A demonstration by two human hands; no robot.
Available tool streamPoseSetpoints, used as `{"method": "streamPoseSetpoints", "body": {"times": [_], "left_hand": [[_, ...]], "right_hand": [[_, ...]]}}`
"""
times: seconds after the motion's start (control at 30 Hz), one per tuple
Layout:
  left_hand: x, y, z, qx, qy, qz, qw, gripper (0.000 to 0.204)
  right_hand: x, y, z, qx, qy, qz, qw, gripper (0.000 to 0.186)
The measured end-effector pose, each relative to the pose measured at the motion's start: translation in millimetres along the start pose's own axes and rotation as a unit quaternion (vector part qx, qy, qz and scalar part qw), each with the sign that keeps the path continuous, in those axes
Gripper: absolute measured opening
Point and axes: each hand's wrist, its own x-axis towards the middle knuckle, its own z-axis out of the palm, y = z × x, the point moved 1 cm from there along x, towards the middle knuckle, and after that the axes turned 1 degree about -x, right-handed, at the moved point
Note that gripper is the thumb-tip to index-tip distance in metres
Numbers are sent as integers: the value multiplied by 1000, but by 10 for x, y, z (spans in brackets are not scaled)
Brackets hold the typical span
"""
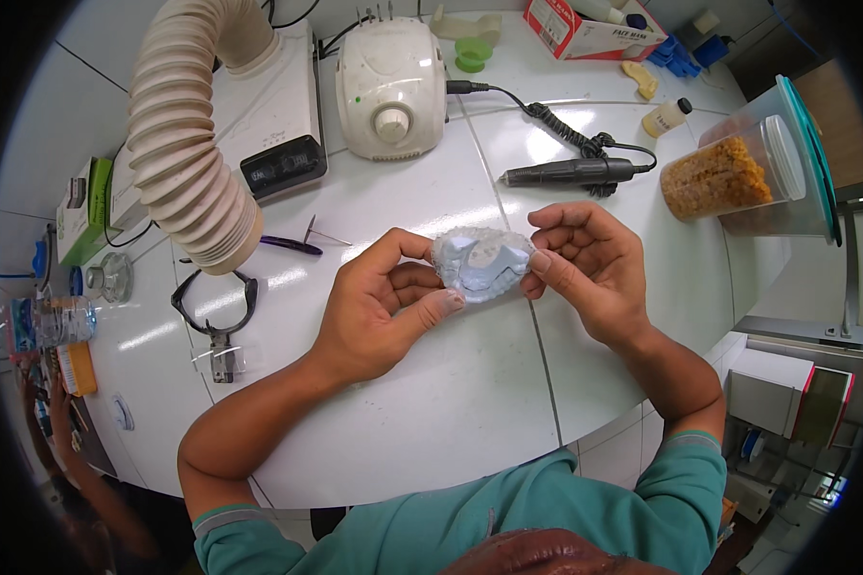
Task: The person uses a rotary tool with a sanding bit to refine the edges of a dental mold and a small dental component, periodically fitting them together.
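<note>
Between my two hands, above the white tiled worktop [431, 422], is a pale blue-white dental model [484, 264] with a clear, arch-shaped piece around its edge. My left hand [384, 297] pinches its left side, thumb at the lower edge and index finger behind. At the right side my right hand [590, 273] grips it between thumb and fingers, the other fingers curled. Dust marks my left thumb. Beyond the model a black rotary handpiece [571, 172] lies on the worktop, its coiled cord running to a white control box [390, 91] with a knob.
At left a ribbed suction hose [187, 144] hangs over the worktop, near magnifier glasses [219, 316] and a purple-handled tool [292, 245]. A jar of orange-brown granules [724, 177] and a small bottle [666, 117] stand right. Another person's arms [77, 450] show at far left.
</note>
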Motion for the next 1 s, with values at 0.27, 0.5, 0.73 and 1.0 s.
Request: {"method": "streamPoseSetpoints", "body": {"times": [0.27, 0.5, 0.73, 1.0], "left_hand": [[-1, -39, 23, -15, 15, 18, 1000, 34], [3, 28, 26, -25, -1, 3, 1000, 32], [-15, -18, 0, -46, 2, -9, 999, 26], [-4, 4, 16, 4, -19, 12, 1000, 24]], "right_hand": [[6, 51, 19, 7, -40, -4, 999, 38], [-10, 58, 70, -32, -47, -1, 998, 42], [16, 53, 31, -13, -48, 52, 997, 43], [21, 115, 62, -24, -52, -16, 998, 54]]}}
